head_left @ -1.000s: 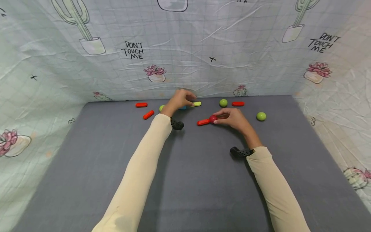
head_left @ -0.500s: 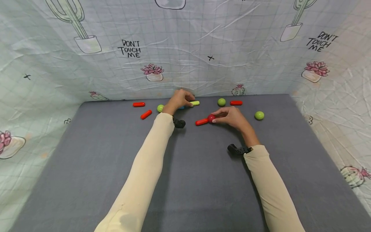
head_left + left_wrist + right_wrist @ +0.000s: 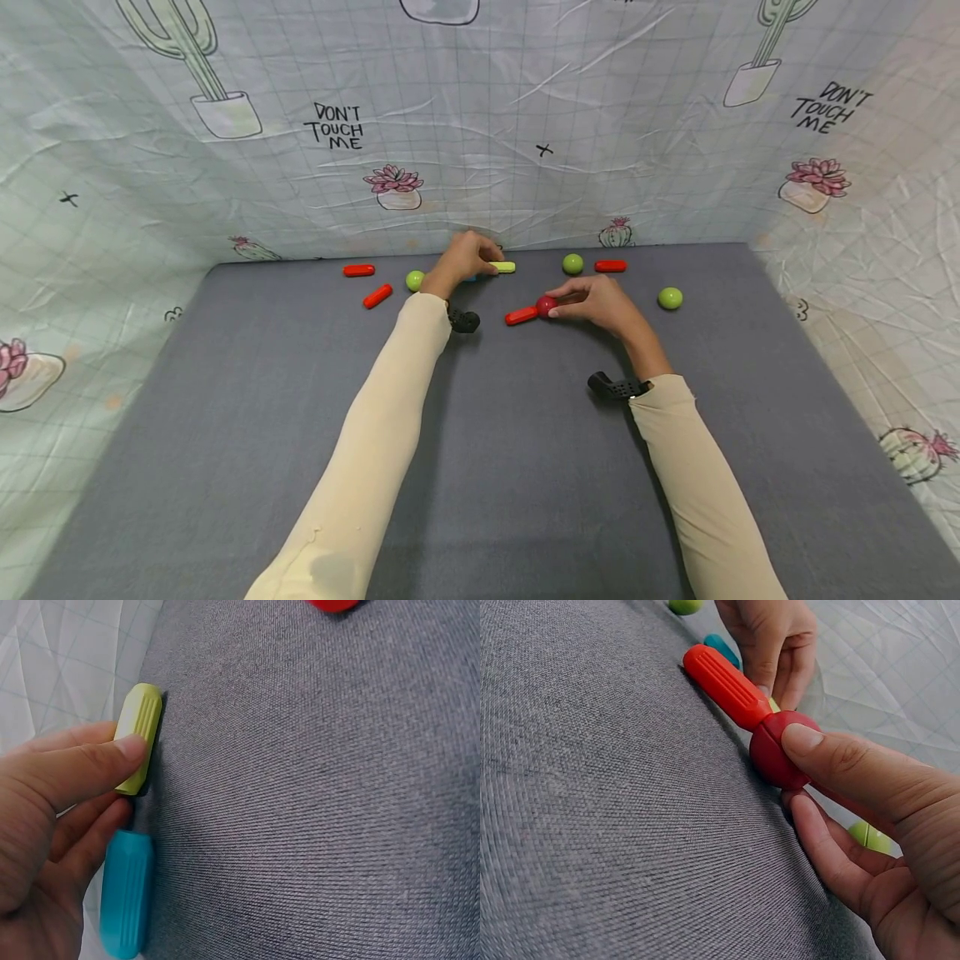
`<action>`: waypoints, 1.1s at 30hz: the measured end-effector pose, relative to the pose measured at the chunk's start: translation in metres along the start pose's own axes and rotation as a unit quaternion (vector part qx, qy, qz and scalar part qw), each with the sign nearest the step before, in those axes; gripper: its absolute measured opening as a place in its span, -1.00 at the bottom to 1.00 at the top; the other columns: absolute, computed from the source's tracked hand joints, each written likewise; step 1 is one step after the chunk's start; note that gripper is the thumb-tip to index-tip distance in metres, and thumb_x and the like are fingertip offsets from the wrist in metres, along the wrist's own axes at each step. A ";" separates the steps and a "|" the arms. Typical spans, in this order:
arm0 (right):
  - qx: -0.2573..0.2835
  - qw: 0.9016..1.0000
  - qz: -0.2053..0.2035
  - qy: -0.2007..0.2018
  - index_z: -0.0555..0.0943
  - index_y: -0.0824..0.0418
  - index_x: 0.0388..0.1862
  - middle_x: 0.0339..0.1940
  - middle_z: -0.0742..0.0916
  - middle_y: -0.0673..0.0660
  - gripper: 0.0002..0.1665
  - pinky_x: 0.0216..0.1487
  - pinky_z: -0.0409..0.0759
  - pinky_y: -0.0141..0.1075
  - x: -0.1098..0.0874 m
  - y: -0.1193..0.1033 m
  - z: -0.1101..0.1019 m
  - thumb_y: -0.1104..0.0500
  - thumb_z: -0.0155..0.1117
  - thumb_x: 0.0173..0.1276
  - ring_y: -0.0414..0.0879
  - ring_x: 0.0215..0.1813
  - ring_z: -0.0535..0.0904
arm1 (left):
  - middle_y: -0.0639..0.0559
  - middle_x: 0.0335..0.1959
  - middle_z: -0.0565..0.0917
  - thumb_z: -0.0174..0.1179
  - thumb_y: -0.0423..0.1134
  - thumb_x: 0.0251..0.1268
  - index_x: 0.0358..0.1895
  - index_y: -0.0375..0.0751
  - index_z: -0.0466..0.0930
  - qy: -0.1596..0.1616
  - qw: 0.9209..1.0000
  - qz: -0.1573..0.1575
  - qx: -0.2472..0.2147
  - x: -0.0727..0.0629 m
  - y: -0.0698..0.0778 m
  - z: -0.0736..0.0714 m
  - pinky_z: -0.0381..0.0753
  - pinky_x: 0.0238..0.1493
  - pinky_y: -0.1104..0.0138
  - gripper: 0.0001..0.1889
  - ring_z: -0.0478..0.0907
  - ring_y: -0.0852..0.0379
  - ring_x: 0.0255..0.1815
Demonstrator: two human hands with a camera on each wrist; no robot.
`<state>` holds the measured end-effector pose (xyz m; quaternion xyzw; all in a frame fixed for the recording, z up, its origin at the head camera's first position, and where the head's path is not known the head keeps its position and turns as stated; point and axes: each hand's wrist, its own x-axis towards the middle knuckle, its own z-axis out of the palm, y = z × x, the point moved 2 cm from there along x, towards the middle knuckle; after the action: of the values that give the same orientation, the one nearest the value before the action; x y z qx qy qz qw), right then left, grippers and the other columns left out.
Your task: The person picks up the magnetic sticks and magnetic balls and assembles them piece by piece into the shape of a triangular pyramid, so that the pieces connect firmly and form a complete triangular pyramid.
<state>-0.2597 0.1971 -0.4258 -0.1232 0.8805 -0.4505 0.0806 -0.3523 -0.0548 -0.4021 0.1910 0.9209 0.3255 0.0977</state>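
Observation:
My left hand (image 3: 467, 260) pinches a yellow-green ridged stick (image 3: 142, 703) between thumb and fingers at the back of the table. Just behind those fingers lies a blue ridged stick (image 3: 126, 892), mostly hidden by the hand in the head view. To the right and nearer, my right hand (image 3: 597, 305) grips a dark red ball (image 3: 768, 759) with thumb and fingers. Against the ball's left side lies a bright red ridged stick (image 3: 724, 684), its end touching the ball. Whether the two are joined cannot be told.
Left of my left hand are a green ball (image 3: 415, 281) and two red sticks (image 3: 358, 270). Another green ball (image 3: 573, 264), a red stick (image 3: 611, 266) and a further green ball (image 3: 670, 298) lie right. Patterned cloth (image 3: 480, 192) rises behind the grey table (image 3: 525, 467).
The head view has shifted slightly, moving the scene a little left. My left wrist has turned slightly right. Both hands keep their holds on the yellow-green stick and the dark red ball.

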 end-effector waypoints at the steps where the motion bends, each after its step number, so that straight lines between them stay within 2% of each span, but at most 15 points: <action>1: 0.000 1.000 -0.001 0.000 0.79 0.12 0.06 0.00 0.81 0.13 -0.56 0.03 0.64 -0.17 0.000 0.000 0.000 0.07 0.61 0.19 -0.04 0.05 0.72 | -0.10 0.00 0.78 0.42 -0.38 0.25 0.03 -0.23 0.78 0.001 1.000 0.001 0.003 0.000 0.000 0.000 0.63 0.05 0.25 -0.73 0.68 0.03 0.05; 5: 0.002 1.000 -0.002 0.000 0.79 0.12 0.05 -0.02 0.82 0.11 -0.57 0.04 0.64 -0.18 0.001 0.000 0.000 0.08 0.62 0.19 -0.06 0.04 0.72 | -0.07 0.02 0.77 0.37 -0.36 0.33 0.06 -0.22 0.77 -0.001 1.000 0.014 0.006 -0.001 0.003 0.002 0.61 0.03 0.25 -0.74 0.66 0.05 0.06; 13: 0.000 1.000 -0.005 -0.001 0.79 0.12 0.05 -0.03 0.82 0.11 -0.58 -0.02 0.63 -0.27 0.000 0.000 0.000 0.07 0.60 0.20 -0.07 0.02 0.72 | -0.09 0.05 0.76 0.30 -0.34 0.39 0.08 -0.24 0.75 -0.010 0.998 0.059 -0.014 -0.005 0.005 0.004 0.57 0.17 0.25 -0.75 0.66 0.04 0.11; 23: 0.002 1.000 -0.002 0.003 0.79 0.11 0.05 -0.04 0.82 0.10 -0.59 -0.04 0.63 -0.29 0.001 -0.001 -0.002 0.08 0.60 0.21 -0.06 0.02 0.73 | -0.02 -0.01 0.79 0.33 -0.29 0.37 0.03 -0.16 0.80 -0.008 0.993 0.116 -0.021 -0.011 0.013 0.000 0.60 0.05 0.28 -0.77 0.67 0.11 0.03; 33: -0.006 1.000 -0.002 0.002 0.79 0.11 0.05 -0.06 0.83 0.10 -0.58 -0.10 0.62 -0.31 0.000 0.000 0.000 0.07 0.60 0.21 -0.09 -0.05 0.72 | -0.02 -0.01 0.79 0.33 -0.30 0.36 0.03 -0.20 0.80 -0.034 0.986 0.164 -0.008 -0.018 0.022 0.004 0.63 0.07 0.29 -0.77 0.69 0.11 0.04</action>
<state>-0.2598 0.1965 -0.4257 -0.1250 0.8832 -0.4455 0.0770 -0.3288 -0.0446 -0.3901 0.3495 0.8706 0.3378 0.0761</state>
